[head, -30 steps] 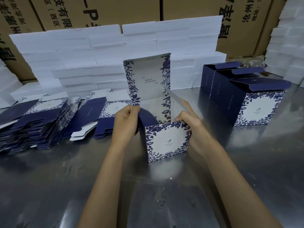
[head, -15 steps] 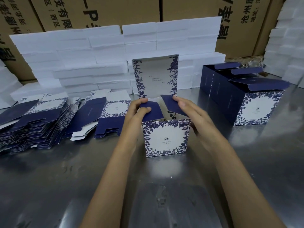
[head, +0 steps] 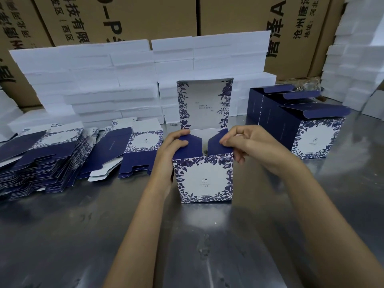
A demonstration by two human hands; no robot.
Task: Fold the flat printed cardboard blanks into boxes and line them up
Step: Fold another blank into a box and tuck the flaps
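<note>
Box: the box (head: 204,179) stands upright on the steel surface (head: 83,235), dead centre, right between the two hands, printed floral front facing the camera.
Lid: the tall lid panel (head: 204,103) sticks straight up at the back of the box, text side toward us.
Left hand: the left hand (head: 173,145) is at the box's top left corner, fingers curled over the left side flap (head: 192,145), thumb on top, pinching it and holding it tipped inward over the opening.
Right hand: the right hand (head: 247,143) is at the top right corner, fingertips pinching the right side flap (head: 218,145), which also leans inward.
Flaps: the two dark blue flaps nearly meet, with a narrow gap between them showing the inside.
Flat blanks: a spread of flat blanks (head: 47,161) lies to the left of the left hand, another short stack (head: 143,150) just beside that wrist.
Finished boxes: a row of finished boxes (head: 311,129) stands to the right, well apart from the right hand, lids loosely up.
Backdrop: white foam slabs (head: 104,80) are stacked behind, brown cartons (head: 145,15) behind those.
</note>
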